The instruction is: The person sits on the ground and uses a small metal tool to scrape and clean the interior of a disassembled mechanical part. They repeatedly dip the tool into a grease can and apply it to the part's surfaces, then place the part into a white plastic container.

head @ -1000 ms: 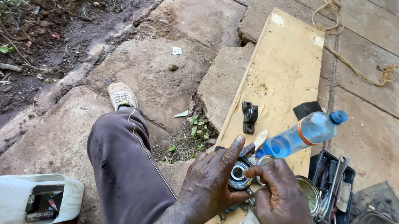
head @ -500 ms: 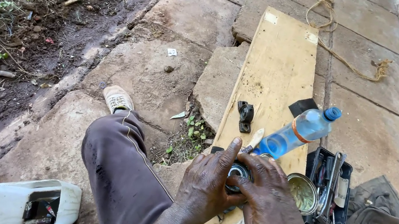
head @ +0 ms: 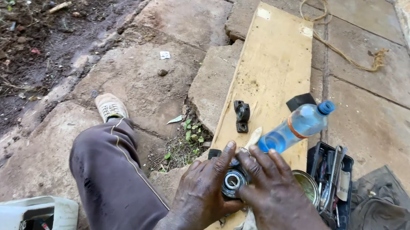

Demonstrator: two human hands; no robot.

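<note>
A round metal bearing part (head: 233, 181) with a shiny ring and dark centre sits between both hands, over a long wooden board (head: 276, 61). My left hand (head: 202, 189) grips it from the left, thumb raised along its top edge. From the right, my right hand (head: 272, 191) presses its fingers over the same part. A plastic bottle with clear liquid and a blue cap (head: 297, 127) lies tilted on the board just beyond my fingers.
A small black metal bracket (head: 241, 116) lies on the board. A black tray of tools (head: 331, 186), a round tin (head: 308, 185) and a grey rag (head: 388, 221) sit to the right. My trousered leg (head: 110, 182) and shoe (head: 109, 107) stretch left; a white jerrycan (head: 20, 214) is at bottom left.
My right hand has moved in from the right and closed its fingers over the bearing part. The left hand keeps its grip.
</note>
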